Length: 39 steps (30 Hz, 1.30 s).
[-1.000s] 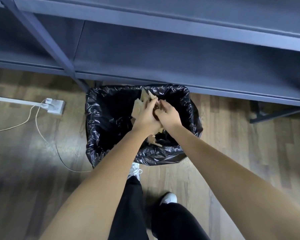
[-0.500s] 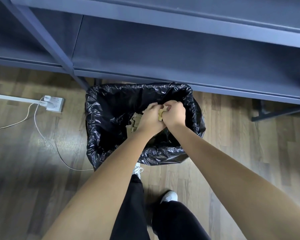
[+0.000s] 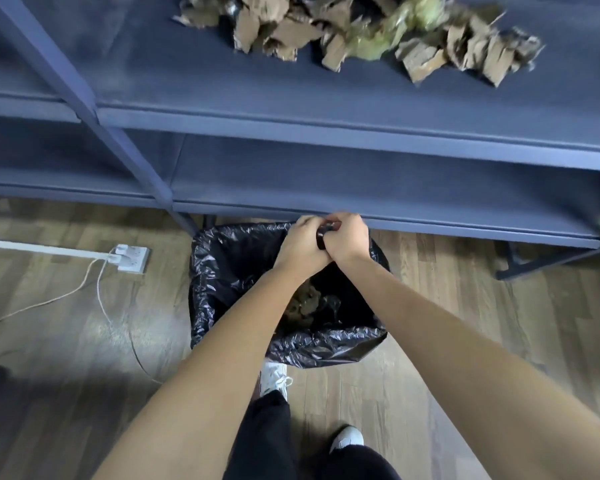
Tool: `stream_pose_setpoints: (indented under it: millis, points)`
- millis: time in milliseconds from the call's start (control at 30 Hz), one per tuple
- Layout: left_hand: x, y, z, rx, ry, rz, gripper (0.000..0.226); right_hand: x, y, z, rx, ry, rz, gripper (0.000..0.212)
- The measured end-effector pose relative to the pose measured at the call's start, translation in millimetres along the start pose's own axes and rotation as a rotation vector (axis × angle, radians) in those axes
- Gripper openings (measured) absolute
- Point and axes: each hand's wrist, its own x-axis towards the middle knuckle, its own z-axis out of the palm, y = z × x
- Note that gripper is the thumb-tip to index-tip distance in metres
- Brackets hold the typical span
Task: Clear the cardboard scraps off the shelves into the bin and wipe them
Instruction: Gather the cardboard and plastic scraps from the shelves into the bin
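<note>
Hands over bin, scraps up on shelf

Both hands — left point(image 3: 300, 245), right point(image 3: 347, 237) — curled together, contents unclear; scraps point(image 3: 361, 32) lie above/ahead, slightly nearer right.

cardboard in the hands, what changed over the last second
The scraps held a second ago are gone from both hands; some lie in the bin. The left hand and right hand rose to the bin's far rim, pressed together, fingers curled. The view tilted up, revealing a scrap pile on the upper shelf. Bin and power strip stayed put.
</note>
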Motion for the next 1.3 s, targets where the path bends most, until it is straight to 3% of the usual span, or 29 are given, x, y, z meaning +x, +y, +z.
stream_pose_setpoints:
  millis: [233,433,733,1000,1300]
  points:
    - [-20.0,130.6,-73.4,0.075,0.151,0.181,0.051,-37.7,-95.7,-113.6,0.057,0.126,-0.232,0.035]
    - [-27.2,249.1,-129.3,0.049,0.321,0.408,0.039,-70.4,-178.2,-222.1,0.114,0.317,-0.409,0.027]
    - [32.2,326.7,-192.9,0.138,0.365,0.637,0.046,-37.2,-254.3,-288.3,0.169,0.443,-0.432,0.032]
    - [99.9,329.7,-206.9,0.175,0.325,0.623,0.055,16.1,-259.9,-301.8,0.157,0.492,-0.275,0.039]
    - [178.6,324.5,-234.5,0.199,0.38,0.39,0.068,99.2,-273.8,-308.3,-0.002,0.43,-0.256,0.061]
